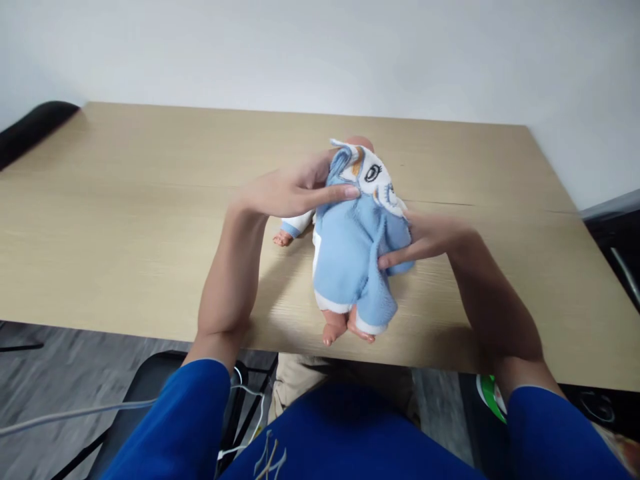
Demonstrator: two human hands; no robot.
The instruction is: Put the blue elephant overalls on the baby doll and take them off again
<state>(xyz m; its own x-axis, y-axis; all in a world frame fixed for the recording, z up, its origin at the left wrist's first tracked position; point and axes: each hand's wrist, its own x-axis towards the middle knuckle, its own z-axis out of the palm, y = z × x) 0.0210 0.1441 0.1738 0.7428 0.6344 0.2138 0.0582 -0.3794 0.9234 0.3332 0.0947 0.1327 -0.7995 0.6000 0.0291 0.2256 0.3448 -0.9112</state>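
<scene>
A baby doll (336, 325) in a light blue and white fleece outfit (345, 247) is at the middle of the table's near half, its bare feet toward me. White cloth with an embroidered eye covers its upper part, so the face is hidden. At its upper left, my left hand (305, 183) grips the outfit, thumb on top and fingers tucked behind. My right hand (430, 235) closes on the blue cloth at the right side, with its thumb pressed on the front and the other fingers hidden. One small doll hand (283, 238) sticks out from a white sleeve at the left.
The wooden table (150, 233) reaches back to a white wall (310, 53). A black chair (150, 380) stands below the near edge at left, with a pale cable (80, 415) crossing it. Dark objects are beyond the table's right and far-left edges.
</scene>
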